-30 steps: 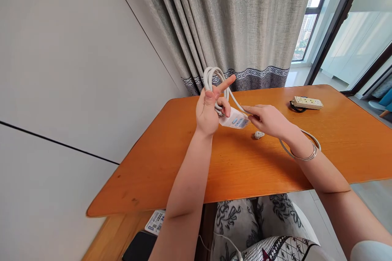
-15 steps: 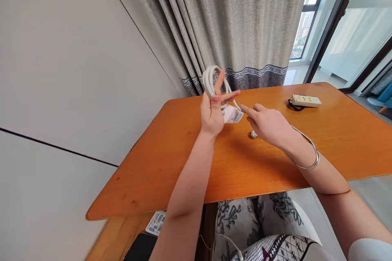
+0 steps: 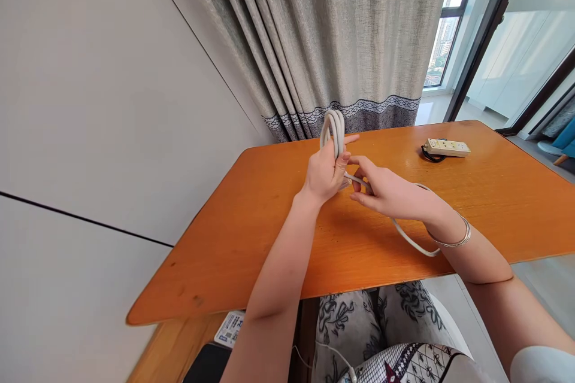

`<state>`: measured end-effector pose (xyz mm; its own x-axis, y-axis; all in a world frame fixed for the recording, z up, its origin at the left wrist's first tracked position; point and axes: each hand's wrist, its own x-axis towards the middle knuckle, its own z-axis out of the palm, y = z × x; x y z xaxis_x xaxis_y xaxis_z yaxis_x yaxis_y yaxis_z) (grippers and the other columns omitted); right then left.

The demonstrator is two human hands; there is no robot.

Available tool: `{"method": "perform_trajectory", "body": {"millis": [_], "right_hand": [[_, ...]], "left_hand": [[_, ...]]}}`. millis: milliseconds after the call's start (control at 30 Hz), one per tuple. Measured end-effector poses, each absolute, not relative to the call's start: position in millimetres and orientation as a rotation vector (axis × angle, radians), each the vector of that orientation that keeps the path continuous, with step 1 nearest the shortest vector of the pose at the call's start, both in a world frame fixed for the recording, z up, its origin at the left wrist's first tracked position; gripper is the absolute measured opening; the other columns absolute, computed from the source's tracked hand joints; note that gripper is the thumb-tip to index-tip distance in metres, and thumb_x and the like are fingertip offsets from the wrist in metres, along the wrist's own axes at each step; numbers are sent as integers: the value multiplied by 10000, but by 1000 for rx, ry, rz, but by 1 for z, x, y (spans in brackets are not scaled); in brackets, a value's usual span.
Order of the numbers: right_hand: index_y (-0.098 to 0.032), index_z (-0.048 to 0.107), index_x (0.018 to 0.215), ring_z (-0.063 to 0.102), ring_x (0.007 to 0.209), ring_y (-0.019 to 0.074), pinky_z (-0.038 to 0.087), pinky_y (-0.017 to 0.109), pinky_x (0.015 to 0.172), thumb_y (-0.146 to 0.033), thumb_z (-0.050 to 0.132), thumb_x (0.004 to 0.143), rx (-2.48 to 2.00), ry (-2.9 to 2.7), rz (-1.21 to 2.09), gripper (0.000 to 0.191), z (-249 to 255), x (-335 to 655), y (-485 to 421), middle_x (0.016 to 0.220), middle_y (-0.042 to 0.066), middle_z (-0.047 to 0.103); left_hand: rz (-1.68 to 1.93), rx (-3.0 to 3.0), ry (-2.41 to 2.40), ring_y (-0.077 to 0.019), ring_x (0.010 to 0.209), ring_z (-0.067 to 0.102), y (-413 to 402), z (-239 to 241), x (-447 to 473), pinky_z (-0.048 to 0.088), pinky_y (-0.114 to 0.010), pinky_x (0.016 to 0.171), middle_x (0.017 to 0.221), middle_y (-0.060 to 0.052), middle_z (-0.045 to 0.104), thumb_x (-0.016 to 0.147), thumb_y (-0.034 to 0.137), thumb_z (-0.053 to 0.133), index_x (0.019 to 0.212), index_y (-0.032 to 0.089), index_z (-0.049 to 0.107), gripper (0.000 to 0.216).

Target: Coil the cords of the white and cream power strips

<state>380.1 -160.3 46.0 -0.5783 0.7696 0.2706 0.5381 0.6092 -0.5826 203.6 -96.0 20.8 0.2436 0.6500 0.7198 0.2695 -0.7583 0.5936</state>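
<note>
An orange-brown table (image 3: 256, 233) spans the frame's middle; at frame centre, the left hand (image 3: 322, 172) is closed around a looped white cable (image 3: 340, 133), one finger extended; the right hand (image 3: 395, 192), half-curled, holds the cable's loose length between bent fingers; coiling seems the step in hand, the next move likely calling for loops held steady; the cable looks smooth, its tail curving toward the lower right.

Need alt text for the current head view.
A person's left hand grips a coiled white cord above an orange-brown table, while the right hand holds a length of it close by. Farther back to the right, a power strip with a black cord lies on the table; a gray curtain hangs behind.
</note>
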Motion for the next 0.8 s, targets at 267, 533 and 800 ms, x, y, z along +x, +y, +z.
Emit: {"method": "perform_trajectory", "body": {"millis": [267, 533, 800], "right_hand": [[-155, 685, 1113, 563, 671, 159, 277, 301, 590, -191, 469, 1032, -1648, -2351, -123, 233, 59, 395, -170, 915, 88, 693], [-245, 774, 1110, 563, 765, 172, 383, 312, 708, -454, 471, 1058, -1129, -1764, -484, 372, 55, 413, -141, 856, 52, 642], [-180, 746, 1005, 504, 662, 135, 434, 269, 631, -684, 363, 1023, -780, -1685, 455, 634, 32, 402, -110, 717, 8, 574]], "left_hand": [[1473, 2234, 1277, -187, 661, 588, -74, 24, 182, 447, -299, 648, 792, -65, 695, 981, 648, 468, 836, 205, 607, 486], [779, 1647, 502, -48, 305, 248, -103, 34, 206, 204, -218, 356, 465, 23, 534, 817, 912, 419, 752, 199, 497, 720], [900, 1219, 336, -44, 276, 163, -126, 47, 207, 209, -188, 332, 376, 107, 281, 931, 771, 452, 673, 209, 418, 619]]}}
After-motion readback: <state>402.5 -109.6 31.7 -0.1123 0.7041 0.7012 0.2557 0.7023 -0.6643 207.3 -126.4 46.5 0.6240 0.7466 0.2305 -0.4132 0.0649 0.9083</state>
